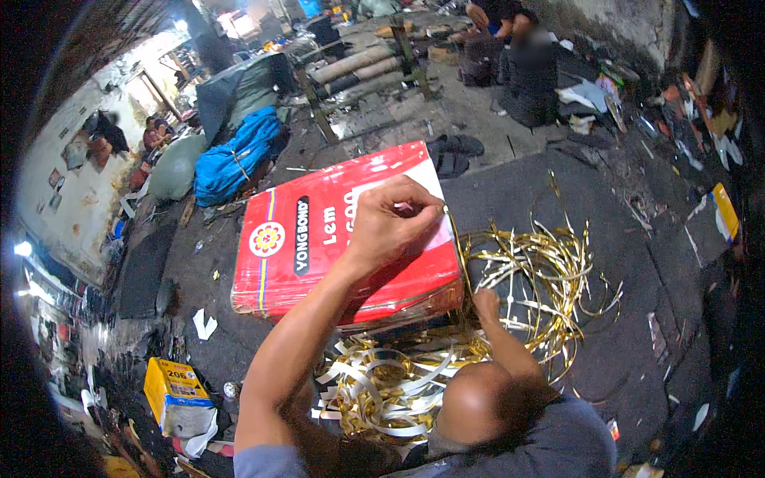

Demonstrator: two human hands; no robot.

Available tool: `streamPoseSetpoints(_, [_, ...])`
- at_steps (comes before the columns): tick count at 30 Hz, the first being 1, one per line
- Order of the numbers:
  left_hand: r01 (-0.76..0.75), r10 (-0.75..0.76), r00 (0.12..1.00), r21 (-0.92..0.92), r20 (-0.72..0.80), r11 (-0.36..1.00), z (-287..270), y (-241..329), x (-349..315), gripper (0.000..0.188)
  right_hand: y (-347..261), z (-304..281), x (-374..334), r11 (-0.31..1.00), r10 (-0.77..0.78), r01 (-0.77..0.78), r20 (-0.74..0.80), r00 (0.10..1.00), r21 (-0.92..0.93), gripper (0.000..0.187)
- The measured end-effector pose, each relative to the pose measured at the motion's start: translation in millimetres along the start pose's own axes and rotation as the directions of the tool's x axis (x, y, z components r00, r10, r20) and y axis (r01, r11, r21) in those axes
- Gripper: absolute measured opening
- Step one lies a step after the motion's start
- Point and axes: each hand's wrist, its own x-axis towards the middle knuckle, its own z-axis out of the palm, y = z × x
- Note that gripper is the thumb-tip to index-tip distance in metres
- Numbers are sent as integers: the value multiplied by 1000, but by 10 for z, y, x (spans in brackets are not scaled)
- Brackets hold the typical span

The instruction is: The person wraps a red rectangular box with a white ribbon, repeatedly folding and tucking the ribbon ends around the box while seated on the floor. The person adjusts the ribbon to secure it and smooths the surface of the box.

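A person's bare left hand (393,221) with bent fingers over a big, glossy red rectangular box (323,251), the bare right hand (487,307) near its edge, by long, shiny gold-and-white strips (562,259) in loose coils, over there a tied, bright-blue bundle (237,159) on the dark floor (669,279).

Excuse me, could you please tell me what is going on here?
A person is working barehanded at a red box. The left hand is over the box, thumb and finger pinched near its right edge. The right hand is just off that edge, beside a tangle of gold and white strips. More strips lie on the box's near side. Whether either hand grips a strip is hard to tell.
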Motion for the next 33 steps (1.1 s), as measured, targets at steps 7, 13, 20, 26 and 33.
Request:
streamPoseSetpoints(7, [-81, 84, 996, 80, -33, 993, -197, 41, -132, 7, -329, -210, -69, 962, 221, -239, 138, 966, 135, 30])
streamPoseSetpoints(13, [-381, 375, 924, 116, 75, 917, -229, -55, -128, 9, 127, -207, -27, 965, 262, -255, 209, 942, -63, 32])
streamPoseSetpoints(20, [-536, 496, 842, 220, 212, 815, -320, -99, -124, 14, 314, -339, -75, 938, 346, -343, 137, 928, -47, 32])
streamPoseSetpoints(26, [-582, 553, 813, 215, 182, 784, -275, -119, -96, 10, 481, -446, -60, 940, 339, -335, 91, 936, -62, 32])
streamPoseSetpoints(33, [-615, 582, 769, 558, 264, 558, -405, -209, -204, 35, 449, -681, -122, 922, 370, -349, 115, 922, -166, 31])
